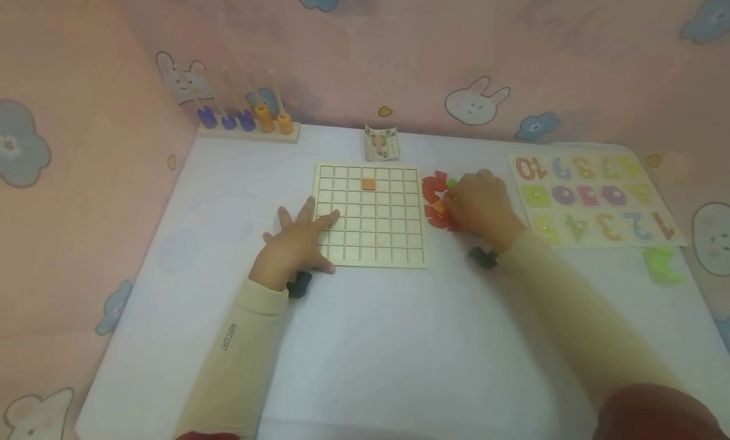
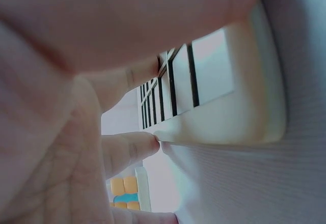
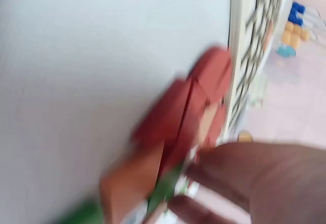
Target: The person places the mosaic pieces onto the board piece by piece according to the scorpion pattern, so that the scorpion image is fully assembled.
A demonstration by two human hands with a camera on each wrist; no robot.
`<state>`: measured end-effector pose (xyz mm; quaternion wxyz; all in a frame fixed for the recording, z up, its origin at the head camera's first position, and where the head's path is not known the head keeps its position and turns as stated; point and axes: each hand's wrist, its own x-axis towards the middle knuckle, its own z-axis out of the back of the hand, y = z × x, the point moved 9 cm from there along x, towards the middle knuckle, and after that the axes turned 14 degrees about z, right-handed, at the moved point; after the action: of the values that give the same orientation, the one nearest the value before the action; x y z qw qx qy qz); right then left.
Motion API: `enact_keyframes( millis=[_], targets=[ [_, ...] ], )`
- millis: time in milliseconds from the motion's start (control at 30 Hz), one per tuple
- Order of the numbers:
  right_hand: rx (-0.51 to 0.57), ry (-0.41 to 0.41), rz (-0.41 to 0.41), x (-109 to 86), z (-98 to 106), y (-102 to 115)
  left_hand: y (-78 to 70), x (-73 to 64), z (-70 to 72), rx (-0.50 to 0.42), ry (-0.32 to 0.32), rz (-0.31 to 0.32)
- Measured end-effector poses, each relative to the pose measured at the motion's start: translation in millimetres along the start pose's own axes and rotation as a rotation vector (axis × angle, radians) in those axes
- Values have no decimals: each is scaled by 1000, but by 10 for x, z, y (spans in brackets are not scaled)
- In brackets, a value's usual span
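Observation:
A wooden grid board [image 1: 376, 237] lies flat on the white table, with one orange square tile [image 1: 369, 184] in an upper cell. My left hand [image 1: 293, 246] rests at the board's left edge, its fingers spread; the left wrist view shows fingertips by the board's edge [image 2: 249, 112]. To the right of the board, my right hand [image 1: 481, 208] reaches down into a small heap of red pieces [image 1: 438, 221]. In the right wrist view its fingertips are right at a green piece [image 3: 165, 186], close to an orange piece [image 3: 135, 180]; I cannot tell whether they pinch it.
A bead stacker [image 1: 248, 132] with purple and orange beads stands at the back left. Behind the board is a small patterned card [image 1: 381, 144]. A number and shape puzzle board [image 1: 599, 205] lies at the right, with a light green object [image 1: 661, 264] below it.

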<state>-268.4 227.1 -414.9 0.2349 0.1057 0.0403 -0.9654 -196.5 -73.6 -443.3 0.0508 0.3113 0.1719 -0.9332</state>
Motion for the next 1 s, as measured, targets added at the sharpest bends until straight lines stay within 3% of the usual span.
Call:
enact_keyframes(
  millis=[67, 167, 233, 300, 433, 533, 800, 1000],
  targets=[
    [-17, 23, -11, 16, -6, 23, 0, 9, -5, -2, 1, -2],
    [-102, 81, 23, 32, -32, 69, -2, 22, -7, -1, -1, -6],
    [-116, 78, 52, 40, -31, 83, -1, 25, -6, 1, -3, -7],
    [-47, 36, 34, 47, -18, 49, 3, 26, -4, 2, -3, -4],
    [194, -59, -77, 31, -19, -67, 12, 26, -5, -4, 1, 4],
    [280, -80, -118, 11, -52, -105, 8, 27, -5, -7, 4, 3],
    [338, -175, -64, 1, -63, -80, 19, 25, -16, -9, 12, 11],
    [348, -200, -87, -32, -72, -61, 31, 44, -32, -7, 11, 9]
  ],
)
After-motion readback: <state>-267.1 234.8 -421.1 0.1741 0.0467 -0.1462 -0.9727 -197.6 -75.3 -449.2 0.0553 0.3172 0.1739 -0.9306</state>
